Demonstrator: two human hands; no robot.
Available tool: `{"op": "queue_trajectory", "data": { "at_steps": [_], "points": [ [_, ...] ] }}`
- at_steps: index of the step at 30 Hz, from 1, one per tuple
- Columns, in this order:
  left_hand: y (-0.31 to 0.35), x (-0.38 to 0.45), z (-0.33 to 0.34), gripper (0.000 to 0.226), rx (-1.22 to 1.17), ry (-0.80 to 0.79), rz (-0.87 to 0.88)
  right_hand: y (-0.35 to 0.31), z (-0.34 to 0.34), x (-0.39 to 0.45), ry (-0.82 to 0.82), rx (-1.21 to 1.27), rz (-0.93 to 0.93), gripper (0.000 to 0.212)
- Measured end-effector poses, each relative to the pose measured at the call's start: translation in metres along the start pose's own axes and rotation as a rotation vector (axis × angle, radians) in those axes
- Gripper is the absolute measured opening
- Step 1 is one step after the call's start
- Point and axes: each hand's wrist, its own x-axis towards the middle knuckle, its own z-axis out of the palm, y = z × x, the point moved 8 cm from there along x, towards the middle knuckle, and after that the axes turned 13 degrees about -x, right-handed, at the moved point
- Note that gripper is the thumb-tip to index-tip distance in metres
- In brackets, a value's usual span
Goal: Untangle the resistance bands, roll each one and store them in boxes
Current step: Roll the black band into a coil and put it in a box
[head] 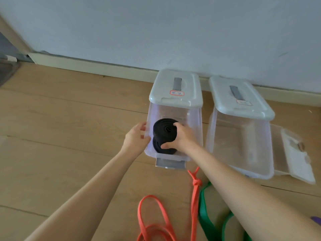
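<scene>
The right hand [180,138] grips a rolled black band [165,134] inside a clear box [196,119]; the left hand [137,136], fingers relaxed, touches its wall.

Both bare forearms stretch forward and in toward each other, left one coming up from the bottom left, right one from the bottom right corner. Left hand [137,137] has its fingers loosely curved, fingertips laid on the side wall of the clear box [196,129]. Right hand [180,136] is palm down, thumb tucked underneath and fingers curled over the top of the rolled black band [164,131], gripping it.
</scene>
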Motion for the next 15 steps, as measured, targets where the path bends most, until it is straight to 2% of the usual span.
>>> {"op": "queue_trajectory", "data": {
  "at_steps": [3,7,11,15],
  "points": [
    [-0.014,0.002,0.000,0.047,-0.113,0.019,0.005,-0.001,0.015,0.018,-0.014,-0.175,-0.060,0.092],
    [-0.023,0.000,0.000,0.044,-0.212,0.010,0.009,0.000,0.016,0.025,-0.098,-0.275,-0.134,0.095],
    [-0.025,0.000,0.001,0.046,-0.246,0.015,-0.001,0.001,0.014,0.014,-0.212,-0.295,-0.179,0.071],
    [-0.026,-0.001,0.002,0.047,-0.274,0.011,-0.007,-0.004,0.016,0.009,-0.217,-0.461,-0.196,0.041]
  ]
}}
